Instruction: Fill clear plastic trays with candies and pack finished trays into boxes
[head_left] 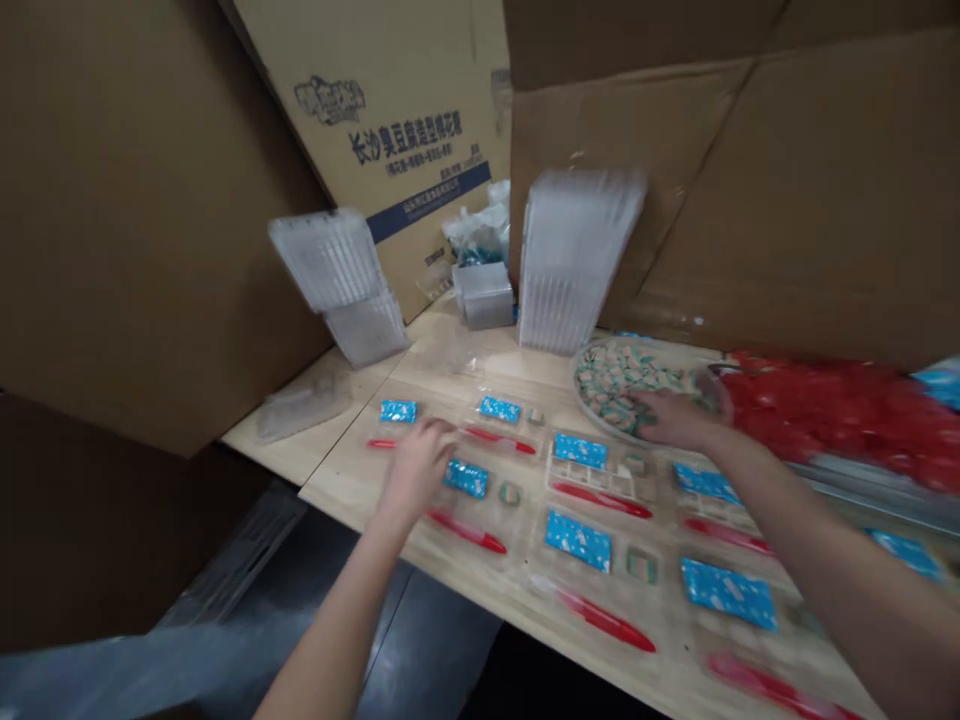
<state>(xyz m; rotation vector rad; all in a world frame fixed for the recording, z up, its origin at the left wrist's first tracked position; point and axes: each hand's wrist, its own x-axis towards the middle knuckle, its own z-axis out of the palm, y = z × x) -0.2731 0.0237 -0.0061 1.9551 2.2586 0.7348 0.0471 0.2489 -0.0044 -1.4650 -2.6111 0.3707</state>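
Note:
My left hand (418,465) is over the far-left clear plastic tray, with curled fingertips drawn together beside its blue packet (398,411); anything they pinch is too blurred to make out. My right hand (679,418) reaches into a round clear bowl (581,392) heaped with small green-and-beige pieces (626,375), its fingertips among them. Several clear trays lie in rows on the wooden table (352,455). They hold blue dotted packets (578,540) and slim red pen-like items (609,620). In some trays a small greenish square piece (641,566) also shows.
Stacked clear trays (574,260) stand at the back, with another leaning stack (337,280) to the left. A pile of red plastic items (840,410) lies right of the bowl. Large cardboard boxes (420,60) wall the back and left. The table's front edge drops to a dark floor.

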